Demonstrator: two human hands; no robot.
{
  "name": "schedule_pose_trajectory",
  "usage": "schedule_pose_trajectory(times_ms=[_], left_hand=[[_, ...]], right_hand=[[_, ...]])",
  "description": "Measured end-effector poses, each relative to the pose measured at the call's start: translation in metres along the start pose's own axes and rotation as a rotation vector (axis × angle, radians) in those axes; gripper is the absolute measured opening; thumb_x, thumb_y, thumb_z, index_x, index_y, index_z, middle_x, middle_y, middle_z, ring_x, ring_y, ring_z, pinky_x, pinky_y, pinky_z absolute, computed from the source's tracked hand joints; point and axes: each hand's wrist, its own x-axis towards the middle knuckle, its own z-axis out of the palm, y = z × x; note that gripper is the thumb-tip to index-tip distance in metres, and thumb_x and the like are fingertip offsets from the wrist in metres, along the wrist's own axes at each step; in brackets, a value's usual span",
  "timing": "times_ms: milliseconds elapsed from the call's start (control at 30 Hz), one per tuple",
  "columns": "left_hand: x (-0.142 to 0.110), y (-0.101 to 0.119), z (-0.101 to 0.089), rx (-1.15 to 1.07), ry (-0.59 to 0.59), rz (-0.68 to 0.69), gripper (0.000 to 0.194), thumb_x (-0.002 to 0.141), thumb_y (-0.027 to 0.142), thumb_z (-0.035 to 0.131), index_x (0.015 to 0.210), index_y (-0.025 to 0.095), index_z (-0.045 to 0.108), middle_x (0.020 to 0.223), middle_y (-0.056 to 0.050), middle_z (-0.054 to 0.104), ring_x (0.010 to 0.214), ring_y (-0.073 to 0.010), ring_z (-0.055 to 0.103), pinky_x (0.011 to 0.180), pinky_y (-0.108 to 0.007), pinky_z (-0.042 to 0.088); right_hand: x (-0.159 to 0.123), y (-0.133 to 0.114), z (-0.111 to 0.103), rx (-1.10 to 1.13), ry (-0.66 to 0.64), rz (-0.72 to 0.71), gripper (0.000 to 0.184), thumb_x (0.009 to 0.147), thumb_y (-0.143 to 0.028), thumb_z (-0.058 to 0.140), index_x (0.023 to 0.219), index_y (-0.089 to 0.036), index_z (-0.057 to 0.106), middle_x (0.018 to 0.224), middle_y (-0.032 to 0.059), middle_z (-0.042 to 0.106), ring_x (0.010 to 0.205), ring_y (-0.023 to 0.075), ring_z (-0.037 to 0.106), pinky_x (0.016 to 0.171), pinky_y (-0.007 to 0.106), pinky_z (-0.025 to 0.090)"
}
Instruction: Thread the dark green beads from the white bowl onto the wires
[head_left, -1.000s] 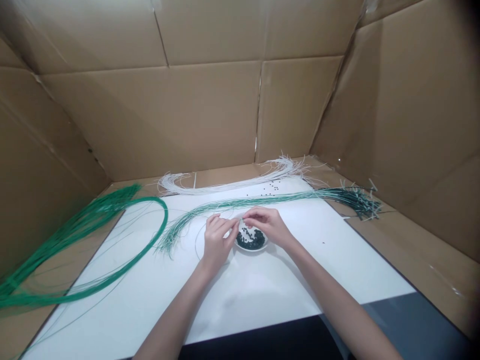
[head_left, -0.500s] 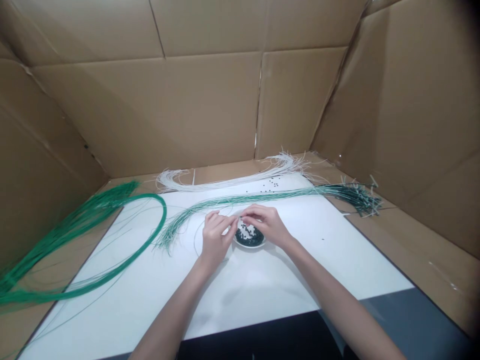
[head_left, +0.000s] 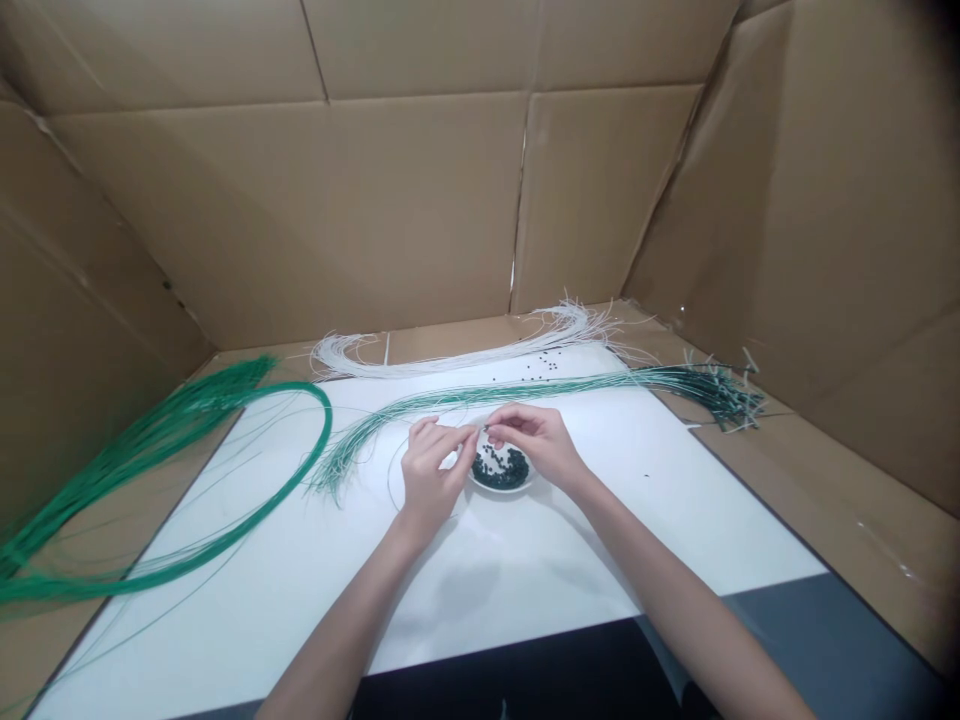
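Above the far left rim of a small white dish (head_left: 501, 491), my left hand (head_left: 435, 470) pinches the end of a thin cord (head_left: 390, 475), which loops out on the hand's left side. My right hand (head_left: 541, 440) is closed too, thumb and forefinger pinching a small dark bead (head_left: 486, 428) close to the left fingertips. Dark green beads (head_left: 510, 468) lie heaped in the dish, mostly toward its near and right side. Whether the cord passes through the pinched bead is too small to tell.
Behind the hands stretches a bundle of green cords with dark ends (head_left: 705, 390). A white cord bundle (head_left: 450, 362) lies farther back, near several loose beads (head_left: 544, 365). At left is a coiled green bundle (head_left: 225, 545). Cardboard walls (head_left: 420, 210) surround the white table (head_left: 600, 540).
My right hand has shifted slightly right, opening a small gap between the fingertips. The left hand holds nearly the same place. The view has tilted a little.
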Motion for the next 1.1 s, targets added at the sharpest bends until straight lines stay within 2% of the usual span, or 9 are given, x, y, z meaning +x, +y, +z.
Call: schedule_pose_trajectory(times_ms=[600,900,1000,1100], left_hand=[[0.0027,-0.002,-0.0009,0.04,0.003,0.081,0.009,0.073,0.012,0.058,0.076,0.019,0.062,0.065,0.002,0.063,0.061,-0.0099,0.053,0.083,-0.033,0.039],[0.0015,-0.0068,0.0004,0.043,-0.078,0.08,0.009,0.075,0.014,0.054,0.078,0.019,0.062,0.066,0.002,0.062,0.063,-0.0105,0.053,0.083,-0.031,0.039],[0.002,-0.0081,0.0005,0.042,-0.114,0.056,0.009,0.076,0.016,0.054,0.079,0.02,0.061,0.067,0.002,0.063,0.064,-0.0112,0.054,0.084,-0.032,0.038],[0.0042,-0.0088,-0.0001,0.015,-0.137,0.004,0.016,0.075,0.019,0.055,0.091,0.021,0.06,0.074,0.0,0.064,0.07,-0.0128,0.056,0.086,-0.033,0.037]], right_hand=[[0.0008,0.0013,-0.0001,-0.024,0.02,0.012,0.01,0.066,-0.024,0.065,0.071,-0.016,0.063,0.064,0.0,0.061,0.054,0.0101,0.056,0.057,0.025,0.047],[-0.0014,0.0003,-0.0044,-0.191,-0.087,-0.051,0.01,0.07,-0.024,0.061,0.075,-0.016,0.064,0.074,0.0031,0.06,0.059,0.0115,0.056,0.059,0.026,0.047],[-0.0014,0.0004,-0.0042,-0.207,-0.067,-0.034,0.012,0.07,-0.027,0.061,0.075,-0.016,0.064,0.074,0.0032,0.06,0.058,0.0118,0.056,0.058,0.026,0.047],[0.0,0.0012,-0.0045,-0.198,-0.001,-0.012,0.012,0.069,-0.028,0.061,0.072,-0.016,0.063,0.071,0.0025,0.061,0.057,0.0117,0.056,0.058,0.026,0.048]])
